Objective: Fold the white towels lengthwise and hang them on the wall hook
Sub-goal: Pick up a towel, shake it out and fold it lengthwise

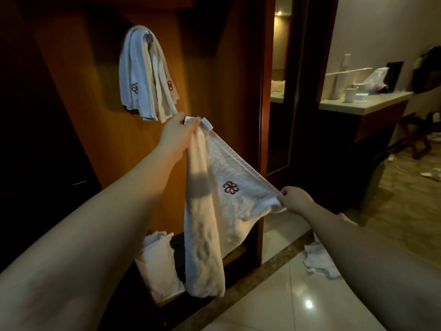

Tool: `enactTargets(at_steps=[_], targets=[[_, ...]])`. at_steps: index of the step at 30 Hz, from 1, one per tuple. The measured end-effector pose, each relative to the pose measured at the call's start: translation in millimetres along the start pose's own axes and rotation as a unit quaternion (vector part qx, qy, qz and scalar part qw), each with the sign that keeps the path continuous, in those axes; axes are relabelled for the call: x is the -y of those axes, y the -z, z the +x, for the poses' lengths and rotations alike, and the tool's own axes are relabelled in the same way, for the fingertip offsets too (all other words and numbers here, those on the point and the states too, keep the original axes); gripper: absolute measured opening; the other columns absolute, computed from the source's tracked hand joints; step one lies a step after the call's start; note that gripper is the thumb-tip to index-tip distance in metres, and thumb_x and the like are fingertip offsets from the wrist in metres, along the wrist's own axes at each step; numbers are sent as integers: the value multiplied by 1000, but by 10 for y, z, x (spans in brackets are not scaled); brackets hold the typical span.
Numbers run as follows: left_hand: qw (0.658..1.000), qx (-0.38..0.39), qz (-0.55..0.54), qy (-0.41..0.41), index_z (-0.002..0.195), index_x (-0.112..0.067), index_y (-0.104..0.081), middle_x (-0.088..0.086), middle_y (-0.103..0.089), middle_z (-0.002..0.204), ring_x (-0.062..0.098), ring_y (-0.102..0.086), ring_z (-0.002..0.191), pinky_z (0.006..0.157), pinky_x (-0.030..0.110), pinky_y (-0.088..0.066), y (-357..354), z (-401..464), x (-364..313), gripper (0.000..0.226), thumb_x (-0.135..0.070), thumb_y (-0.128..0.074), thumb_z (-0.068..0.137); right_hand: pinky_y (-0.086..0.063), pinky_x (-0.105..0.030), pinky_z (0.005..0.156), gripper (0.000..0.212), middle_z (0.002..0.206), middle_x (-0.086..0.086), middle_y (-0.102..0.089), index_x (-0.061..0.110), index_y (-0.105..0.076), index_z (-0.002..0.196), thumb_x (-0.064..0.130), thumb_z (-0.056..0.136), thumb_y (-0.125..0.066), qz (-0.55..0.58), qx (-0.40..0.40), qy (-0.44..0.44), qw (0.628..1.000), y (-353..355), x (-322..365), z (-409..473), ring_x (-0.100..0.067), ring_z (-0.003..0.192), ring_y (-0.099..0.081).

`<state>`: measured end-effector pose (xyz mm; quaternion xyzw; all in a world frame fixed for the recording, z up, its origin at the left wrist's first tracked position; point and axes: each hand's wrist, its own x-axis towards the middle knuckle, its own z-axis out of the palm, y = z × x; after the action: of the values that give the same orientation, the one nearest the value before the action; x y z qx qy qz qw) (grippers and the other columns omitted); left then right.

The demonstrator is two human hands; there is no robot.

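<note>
A white towel (pixel 214 211) with a dark red flower emblem hangs stretched between my hands in front of a wooden wall panel. My left hand (pixel 177 132) pinches its top corner, held up just below the hung towels. My right hand (pixel 294 199) grips the other corner, lower and to the right. The rest of the towel droops down in a long fold. Several white towels (pixel 143 75) with the same emblem hang bunched over the wall hook (pixel 149 37), which is mostly covered.
A white bag (pixel 157 263) stands on the low shelf below the panel. A crumpled white cloth (pixel 317 261) lies on the tiled floor at right. A dark door frame (pixel 265 91) stands beside the panel. A counter (pixel 362 103) with cups and a bottle lies beyond.
</note>
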<state>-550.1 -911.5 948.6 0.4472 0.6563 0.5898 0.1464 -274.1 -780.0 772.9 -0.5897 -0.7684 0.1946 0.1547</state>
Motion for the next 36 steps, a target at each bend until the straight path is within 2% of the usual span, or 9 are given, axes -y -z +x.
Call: enactTargets(at_steps=[3, 11, 16, 19, 21, 25, 29, 32, 36], targets=[[998, -16, -58, 29, 125, -19, -63, 2, -68, 113, 15, -67, 101, 89, 34, -57, 12, -2, 19, 34, -38, -62, 97, -43, -31, 67, 25, 104, -10, -65, 8, -58, 120, 23, 103, -48, 36, -17, -35, 999, -3, -95, -21, -26, 90, -63], [990, -64, -89, 90, 86, -34, -63, -10, -69, 90, 5, -65, 86, 63, 19, -49, -99, -172, 142, 11, -39, -65, 95, -39, -28, 48, 38, 86, -5, -64, 19, -46, 134, 26, 97, -49, 280, -78, -37, 956, -65, 33, -304, -17, 62, -57], [984, -50, -105, 139, 89, -32, -70, -9, -75, 80, 10, -72, 81, 62, 25, -58, -298, -481, 413, 11, -43, -68, 93, -46, -21, 53, 44, 110, 3, -64, 33, -53, 138, 22, 95, -50, 419, -37, -11, 907, 56, 250, -557, -13, 84, -64], [977, -25, -139, 158, 109, -30, -70, -9, -75, 93, 12, -71, 92, 78, 30, -59, -472, -781, 609, 19, -41, -64, 95, -55, -34, 72, 36, 119, 0, -65, 40, -63, 124, 22, 96, -51, 478, -23, 10, 878, 75, 376, -710, -25, 101, -65], [971, -20, -168, 169, 103, -31, -69, -12, -75, 88, 10, -72, 88, 72, 26, -59, -585, -998, 666, 11, -39, -63, 96, -55, -36, 72, 27, 119, -3, -67, 39, -74, 101, 25, 95, -52, 503, -18, 19, 864, 86, 466, -829, -28, 108, -62], [963, -3, -191, 192, 90, -30, -69, -9, -76, 88, 14, -72, 90, 76, 33, -58, -772, -1323, 582, 12, -37, -62, 97, -48, -21, 55, 30, 102, 7, -72, 45, -77, 86, 31, 80, -52, 494, 11, 72, 867, 142, 554, -1075, -19, 96, -64], [965, 29, -192, 178, 89, -34, -69, -12, -76, 84, 13, -73, 84, 66, 26, -55, -802, -1533, 435, 17, -44, -59, 98, -54, -26, 80, 46, 118, 17, -67, 64, -66, 93, 23, 74, -56, 418, 15, 161, 894, 123, 530, -1272, 0, 100, -64], [964, 80, -197, 162, 102, -31, -73, -8, -77, 94, 9, -74, 84, 69, 28, -55, -771, -1650, 351, 24, -45, -54, 100, -42, -3, 77, 37, 109, 42, -58, 70, -57, 93, 37, 79, -59, 337, -55, 216, 915, 171, 552, -1379, 16, 103, -54], [947, 131, -247, 159, 111, -24, -73, 4, -77, 103, 20, -74, 94, 72, 31, -57, -738, -1768, 253, 26, -37, -51, 103, -39, -1, 74, 29, 98, 44, -59, 54, -58, 89, 26, 80, -61, 326, -155, 252, 898, 184, 595, -1446, 13, 91, -57]])
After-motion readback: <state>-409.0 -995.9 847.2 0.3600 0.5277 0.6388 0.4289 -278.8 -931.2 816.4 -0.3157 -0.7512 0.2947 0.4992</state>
